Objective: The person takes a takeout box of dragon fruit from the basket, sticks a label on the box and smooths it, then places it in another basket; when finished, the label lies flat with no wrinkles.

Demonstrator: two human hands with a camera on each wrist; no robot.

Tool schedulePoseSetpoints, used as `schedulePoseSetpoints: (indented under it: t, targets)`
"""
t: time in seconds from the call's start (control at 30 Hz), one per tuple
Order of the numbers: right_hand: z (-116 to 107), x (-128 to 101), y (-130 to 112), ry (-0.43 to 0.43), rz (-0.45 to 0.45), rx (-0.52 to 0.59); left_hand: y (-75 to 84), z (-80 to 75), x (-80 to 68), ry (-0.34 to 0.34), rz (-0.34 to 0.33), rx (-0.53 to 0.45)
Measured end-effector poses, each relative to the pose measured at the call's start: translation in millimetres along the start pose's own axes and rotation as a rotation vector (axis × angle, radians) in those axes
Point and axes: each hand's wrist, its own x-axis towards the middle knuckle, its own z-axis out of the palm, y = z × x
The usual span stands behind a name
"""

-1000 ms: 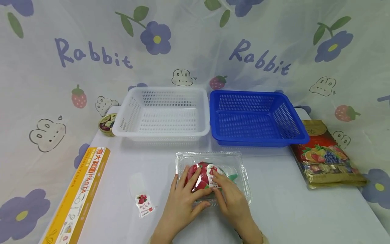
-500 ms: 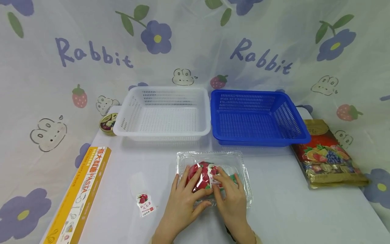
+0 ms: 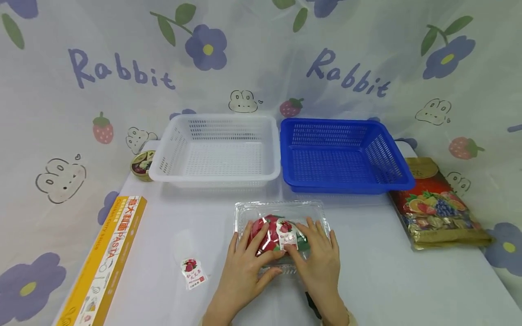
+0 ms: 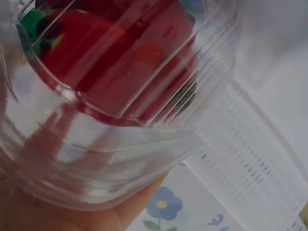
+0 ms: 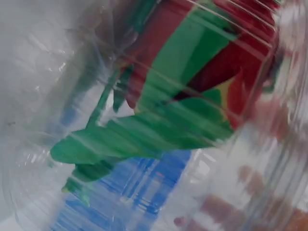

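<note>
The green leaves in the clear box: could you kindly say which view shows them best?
The right wrist view: the green leaves appear large through the clear box. The head view shows only bits of green beside the label; the left wrist view, a green patch at upper left.

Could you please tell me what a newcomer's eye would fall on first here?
Probably the red dragon fruit inside the clear clamshell at front center, with both hands on top. The blue basket behind, right of the white basket, likely comes next, then the purple "Rabbit" lettering on the backdrop.
</note>
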Motion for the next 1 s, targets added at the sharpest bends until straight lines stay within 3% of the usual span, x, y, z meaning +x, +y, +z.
schedulePoseSetpoints:
  t: [0.2,0.6,0.87,1.0]
  targets:
    - [-3.7,0.7,3.6,0.001,0.010,-0.001,10.1,-0.4,2.1,-0.032,-0.062,0.087]
    - [-1.6,-1.6,6.5,0.044,-0.059,0.013,36.2,13.6,15.7,0.054,-0.203,0.301]
    - [0.6,-4.3,9.2,-0.056,-0.250,-0.106,34.9,17.8,22.3,0.059,-0.252,0.330]
    - [1.1,-2.4,6.0,-0.132,-0.264,-0.138,34.4,17.9,25.4,0.031,-0.275,0.310]
